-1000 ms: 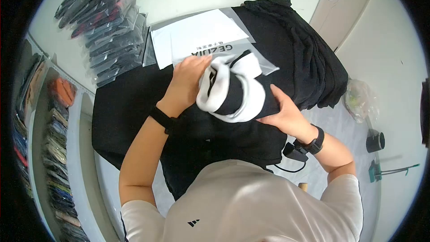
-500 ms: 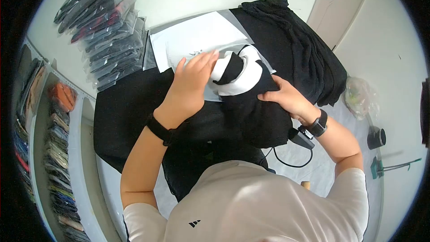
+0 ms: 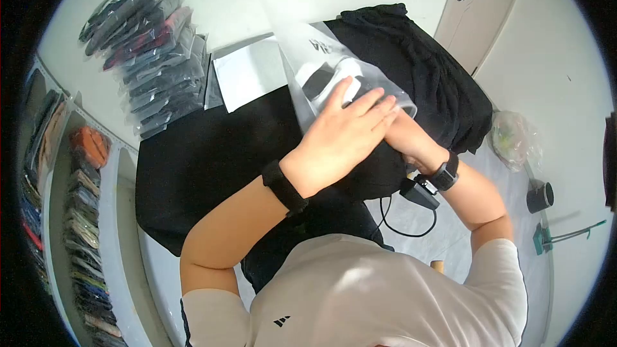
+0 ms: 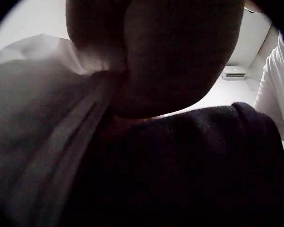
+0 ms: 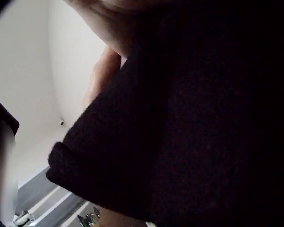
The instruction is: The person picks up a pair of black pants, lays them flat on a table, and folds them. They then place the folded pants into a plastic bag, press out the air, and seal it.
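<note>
A clear plastic bag [image 3: 299,42] with dark lettering is drawn over the upper part of a black garment with white trim [image 3: 379,177]. The white trim shows through the film. My left hand [image 3: 337,138] lies across the bag's near side; in the left wrist view the film gathers in creases at the thumb, pinched there. My right hand [image 3: 414,141] holds the garment at the bag's mouth, its fingers hidden behind the left fingertips and the film. Below both hands hangs the garment's black lower part, which fills much of the right wrist view.
White sheets [image 3: 247,71] lie at the back of the black-covered table [image 3: 193,167]. Bagged garments [image 3: 151,58] are stacked at the back left, black cloth [image 3: 443,77] is heaped on the right. Shelves of folded clothes [image 3: 83,218] stand at left; a black device with a cable [image 3: 418,194] hangs below the right wrist.
The garment's white-trimmed end has gone into the plastic bag, which has been lifted off the sheets. My left hand has moved right, across the bag, close to my right hand.
</note>
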Demonstrator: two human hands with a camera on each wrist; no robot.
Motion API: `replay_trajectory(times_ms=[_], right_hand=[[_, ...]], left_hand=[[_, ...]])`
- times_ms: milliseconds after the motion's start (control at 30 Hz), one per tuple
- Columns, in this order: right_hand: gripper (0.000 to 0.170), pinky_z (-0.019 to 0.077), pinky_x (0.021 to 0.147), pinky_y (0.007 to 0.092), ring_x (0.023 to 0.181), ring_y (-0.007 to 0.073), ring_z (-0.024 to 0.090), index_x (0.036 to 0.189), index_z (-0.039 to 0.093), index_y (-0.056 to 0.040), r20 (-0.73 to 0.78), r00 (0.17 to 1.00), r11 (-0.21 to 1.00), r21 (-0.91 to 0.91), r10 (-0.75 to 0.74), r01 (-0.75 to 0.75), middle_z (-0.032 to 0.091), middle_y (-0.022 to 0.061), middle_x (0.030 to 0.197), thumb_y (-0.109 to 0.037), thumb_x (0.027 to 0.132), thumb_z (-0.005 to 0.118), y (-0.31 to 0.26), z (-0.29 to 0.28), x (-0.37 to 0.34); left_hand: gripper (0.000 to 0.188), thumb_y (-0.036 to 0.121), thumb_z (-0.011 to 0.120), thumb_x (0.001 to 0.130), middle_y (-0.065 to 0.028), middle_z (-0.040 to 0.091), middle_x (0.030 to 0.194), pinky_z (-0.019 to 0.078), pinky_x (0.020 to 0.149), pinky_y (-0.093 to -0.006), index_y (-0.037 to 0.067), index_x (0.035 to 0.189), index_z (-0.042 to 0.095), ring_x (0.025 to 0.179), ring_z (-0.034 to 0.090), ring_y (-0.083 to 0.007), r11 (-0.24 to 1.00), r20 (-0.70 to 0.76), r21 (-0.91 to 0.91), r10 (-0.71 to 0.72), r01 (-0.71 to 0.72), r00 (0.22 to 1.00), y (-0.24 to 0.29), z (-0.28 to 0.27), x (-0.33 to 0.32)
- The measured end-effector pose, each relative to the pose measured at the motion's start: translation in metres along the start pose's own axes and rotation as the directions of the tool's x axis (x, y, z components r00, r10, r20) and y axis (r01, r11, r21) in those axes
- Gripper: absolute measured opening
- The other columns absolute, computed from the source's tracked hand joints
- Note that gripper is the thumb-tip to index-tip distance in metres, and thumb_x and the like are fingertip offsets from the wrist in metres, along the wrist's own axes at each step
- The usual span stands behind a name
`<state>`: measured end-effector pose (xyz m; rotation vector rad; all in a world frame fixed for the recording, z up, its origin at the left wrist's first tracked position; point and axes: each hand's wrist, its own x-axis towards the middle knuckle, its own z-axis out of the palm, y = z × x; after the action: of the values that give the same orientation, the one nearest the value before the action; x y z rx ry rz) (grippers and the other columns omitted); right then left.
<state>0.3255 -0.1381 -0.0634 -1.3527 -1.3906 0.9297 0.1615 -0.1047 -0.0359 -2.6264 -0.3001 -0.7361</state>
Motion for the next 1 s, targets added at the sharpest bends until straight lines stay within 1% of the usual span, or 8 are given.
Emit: replay_trajectory(times_ms=[100, 133, 233, 333, 433, 567, 767, 1000], right_hand=[[0.034, 0.0489, 0.076, 0.0283, 0.094, 0.0187, 0.060, 0.113, 0.056, 0.0049, 0.059, 0.998, 0.999, 0.054, -0.008, 0.005, 0.063, 0.0147, 0.105, -0.016, 0.085, 0.058, -0.008, -0.004, 0.001], [0.034, 0.0490, 0.073, 0.0280, 0.088, 0.0169, 0.060, 0.110, 0.056, 0.0038, -0.035, 0.995, 0.918, 0.390, 0.091, -0.070, 0.064, 0.0127, 0.099, -0.016, 0.083, 0.062, 0.029, -0.005, 0.023], [0.036, 0.0488, 0.075, 0.0277, 0.086, 0.0167, 0.061, 0.110, 0.056, 0.0048, -0.179, 0.981, 0.977, 0.182, -0.078, 0.111, 0.064, 0.0116, 0.098, -0.015, 0.081, 0.065, 0.011, -0.001, 0.022], [0.043, 0.0481, 0.078, 0.0268, 0.086, 0.0173, 0.062, 0.110, 0.055, 0.0072, -0.273, 0.960, 0.876, 0.476, 0.068, 0.073, 0.064, 0.0110, 0.099, -0.017, 0.078, 0.069, -0.009, 0.007, 0.011], [0.044, 0.0474, 0.078, 0.0271, 0.085, 0.0160, 0.062, 0.110, 0.055, 0.0067, -0.306, 0.925, 0.842, 0.539, 0.226, -0.028, 0.064, 0.0094, 0.098, -0.017, 0.076, 0.072, -0.017, 0.009, 0.011], [0.043, 0.0484, 0.077, 0.0308, 0.085, 0.0228, 0.064, 0.106, 0.057, 0.0058, -0.426, 0.896, 0.930, 0.266, -0.123, 0.255, 0.067, 0.0134, 0.093, -0.020, 0.074, 0.072, 0.015, 0.005, 0.040], [0.063, 0.0495, 0.084, 0.0409, 0.094, 0.0386, 0.063, 0.110, 0.053, 0.0063, -0.488, 0.873, 0.797, -0.535, -0.021, -0.280, 0.064, 0.0267, 0.097, -0.038, 0.068, 0.069, -0.018, 0.024, 0.063], [0.079, 0.0498, 0.085, 0.0396, 0.097, 0.0365, 0.063, 0.118, 0.051, 0.0058, -0.327, 0.945, 0.727, -0.647, 0.009, -0.231, 0.062, 0.0251, 0.107, -0.051, 0.068, 0.069, -0.011, 0.051, 0.090]], left_hand=[[0.041, 0.014, 0.052, 0.081, -0.0051, 0.050, 0.131, 0.0255, 0.106, -0.0528, 0.005, 0.121, 0.055, 0.125, 0.043, -0.0201, 0.998, 0.000, -0.022, 0.063, -0.063, 0.998, 0.005, -0.007, 0.003], [0.039, 0.015, 0.053, 0.082, -0.0040, 0.051, 0.129, 0.0266, 0.105, -0.0533, 0.007, 0.120, 0.056, 0.125, 0.043, -0.0189, 0.994, 0.023, -0.049, 0.100, -0.098, 0.995, 0.007, -0.013, 0.001], [0.036, 0.016, 0.053, 0.083, -0.0040, 0.052, 0.126, 0.0307, 0.102, -0.0544, 0.014, 0.119, 0.059, 0.120, 0.045, -0.0205, 0.984, -0.003, -0.049, 0.171, -0.171, 0.985, 0.010, -0.022, -0.010], [0.053, 0.006, 0.065, 0.073, -0.0097, 0.053, 0.113, 0.0384, 0.092, -0.0442, 0.014, 0.125, 0.055, 0.107, 0.049, -0.0278, 0.988, -0.412, -0.062, -0.156, 0.143, 0.898, 0.001, -0.014, -0.025], [0.069, -0.005, 0.063, 0.069, -0.0164, 0.054, 0.103, 0.0451, 0.078, -0.0402, 0.008, 0.134, 0.043, 0.091, 0.055, -0.0318, 0.816, -0.183, -0.263, -0.566, 0.515, 0.804, -0.002, -0.011, -0.047], [0.070, -0.002, 0.062, 0.073, -0.0164, 0.054, 0.087, 0.0477, 0.065, -0.0402, 0.004, 0.138, 0.035, 0.076, 0.057, -0.0342, 0.762, -0.158, -0.422, -0.595, 0.491, 0.788, 0.009, 0.010, -0.061], [0.077, -0.008, 0.059, 0.076, -0.0037, 0.043, 0.067, 0.0434, 0.059, -0.0235, 0.000, 0.143, 0.022, 0.059, 0.046, -0.0120, 0.445, -0.081, -0.691, -0.831, 0.570, 0.550, 0.026, 0.053, -0.096], [0.077, -0.004, 0.058, 0.074, -0.0050, 0.045, 0.064, 0.0458, 0.058, -0.0284, 0.000, 0.142, 0.023, 0.056, 0.049, -0.0179, 0.351, -0.032, -0.621, -0.905, 0.701, 0.425, 0.032, 0.069, -0.126]])
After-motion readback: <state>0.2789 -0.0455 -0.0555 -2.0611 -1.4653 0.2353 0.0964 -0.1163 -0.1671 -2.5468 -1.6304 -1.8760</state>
